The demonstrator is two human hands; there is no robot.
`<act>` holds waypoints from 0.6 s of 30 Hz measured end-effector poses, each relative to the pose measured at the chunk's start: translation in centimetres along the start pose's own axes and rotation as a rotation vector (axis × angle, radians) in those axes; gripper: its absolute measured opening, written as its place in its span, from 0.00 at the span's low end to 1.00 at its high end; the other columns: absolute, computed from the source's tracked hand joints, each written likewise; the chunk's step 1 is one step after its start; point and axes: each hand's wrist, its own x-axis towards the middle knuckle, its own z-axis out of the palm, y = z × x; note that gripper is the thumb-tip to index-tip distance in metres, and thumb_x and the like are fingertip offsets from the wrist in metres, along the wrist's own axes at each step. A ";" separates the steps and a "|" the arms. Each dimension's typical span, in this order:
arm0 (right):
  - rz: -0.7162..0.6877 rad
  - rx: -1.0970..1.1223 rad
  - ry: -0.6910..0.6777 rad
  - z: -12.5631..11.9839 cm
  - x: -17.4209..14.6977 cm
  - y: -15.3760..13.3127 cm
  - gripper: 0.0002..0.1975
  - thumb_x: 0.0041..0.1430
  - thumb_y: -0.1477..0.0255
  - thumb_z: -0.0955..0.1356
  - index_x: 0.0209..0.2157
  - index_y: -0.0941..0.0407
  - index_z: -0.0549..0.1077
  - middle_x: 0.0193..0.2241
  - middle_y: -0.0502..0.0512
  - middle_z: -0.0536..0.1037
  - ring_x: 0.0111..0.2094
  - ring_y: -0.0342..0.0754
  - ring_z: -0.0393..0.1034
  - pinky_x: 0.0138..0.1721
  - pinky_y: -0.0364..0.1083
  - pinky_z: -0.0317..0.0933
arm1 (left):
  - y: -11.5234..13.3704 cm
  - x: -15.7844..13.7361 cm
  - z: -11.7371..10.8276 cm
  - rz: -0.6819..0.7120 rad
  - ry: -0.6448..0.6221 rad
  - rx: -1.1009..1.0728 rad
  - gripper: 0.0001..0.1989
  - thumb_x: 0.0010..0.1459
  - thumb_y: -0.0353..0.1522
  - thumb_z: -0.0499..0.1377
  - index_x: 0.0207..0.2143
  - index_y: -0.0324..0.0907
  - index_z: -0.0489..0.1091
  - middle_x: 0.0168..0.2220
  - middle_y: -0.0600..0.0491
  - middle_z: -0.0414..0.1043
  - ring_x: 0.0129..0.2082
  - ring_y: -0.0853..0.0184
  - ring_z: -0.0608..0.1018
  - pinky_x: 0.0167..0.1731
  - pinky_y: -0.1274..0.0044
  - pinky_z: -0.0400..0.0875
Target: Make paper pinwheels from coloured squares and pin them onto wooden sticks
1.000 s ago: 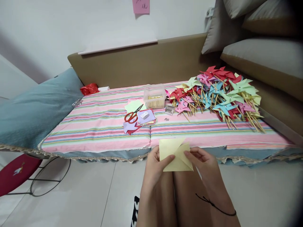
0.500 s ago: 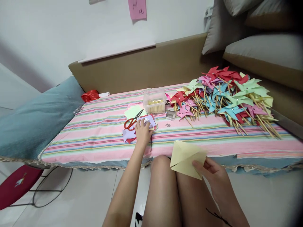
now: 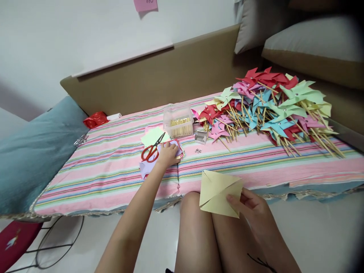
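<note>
Above my knees, my right hand (image 3: 256,210) pinches a pale yellow paper square (image 3: 214,189) by its right side; slits run inward from its corners. My left hand (image 3: 167,153) rests on a stack of coloured paper pieces (image 3: 175,146) on the striped cloth, fingers spread over them and the tips partly hidden. Red-handled scissors (image 3: 150,150) lie just left of that hand, blades pointing away. Purple cut paper (image 3: 145,168) sits below the scissors, and pale green sheets (image 3: 151,135) lie behind them.
A clear box of thin sticks (image 3: 182,128) stands behind the papers. Beside it are a small open box (image 3: 201,137) and a few metal bits (image 3: 198,151). Many finished paper pinwheels (image 3: 261,110) are heaped at the right. A red plastic bag (image 3: 95,120) lies far left.
The view has shifted slightly. My left hand stays on the paper stack, its fingers drawn closer over it. My right hand still holds the yellow paper square, now a little flatter.
</note>
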 end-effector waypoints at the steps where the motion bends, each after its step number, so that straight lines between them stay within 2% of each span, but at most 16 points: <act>1: 0.002 0.000 0.000 0.0 0.0 0.0 0.16 0.46 0.63 0.76 0.39 0.51 0.80 0.39 0.55 0.82 0.42 0.56 0.76 0.40 0.50 0.71 | -0.2 0.2 -0.2 -0.010 -0.014 -0.023 0.19 0.48 0.38 0.63 0.42 0.38 0.72 0.46 0.39 0.73 0.52 0.46 0.66 0.54 0.58 0.57; 5: 0.002 0.002 0.004 -0.3 0.1 0.3 0.16 0.46 0.63 0.76 0.38 0.51 0.80 0.39 0.55 0.82 0.42 0.55 0.76 0.40 0.48 0.71 | -1.7 0.7 -1.2 -0.057 -0.079 -0.151 0.18 0.52 0.41 0.58 0.41 0.40 0.74 0.40 0.44 0.76 0.43 0.54 0.74 0.46 0.69 0.64; 8: 0.005 -0.001 0.026 -0.4 0.1 0.4 0.17 0.45 0.63 0.76 0.39 0.52 0.80 0.39 0.56 0.82 0.42 0.57 0.76 0.40 0.50 0.71 | -3.0 1.0 -1.9 -0.090 -0.128 -0.264 0.20 0.52 0.44 0.57 0.42 0.41 0.75 0.41 0.47 0.78 0.40 0.58 0.76 0.40 0.73 0.66; 12: 0.015 0.019 0.042 -0.2 0.1 0.3 0.17 0.43 0.64 0.77 0.38 0.52 0.80 0.37 0.55 0.82 0.41 0.56 0.76 0.39 0.49 0.71 | -4.2 1.4 -2.2 -0.097 -0.190 -0.387 0.23 0.50 0.47 0.59 0.41 0.42 0.77 0.43 0.50 0.78 0.41 0.60 0.76 0.39 0.76 0.66; 18: 0.004 0.013 0.078 0.4 -0.3 -0.1 0.17 0.42 0.62 0.77 0.36 0.52 0.81 0.35 0.55 0.83 0.38 0.55 0.76 0.37 0.48 0.71 | -5.1 2.1 -2.0 -0.114 -0.269 -0.470 0.25 0.50 0.52 0.56 0.36 0.43 0.79 0.34 0.52 0.79 0.35 0.62 0.76 0.38 0.76 0.66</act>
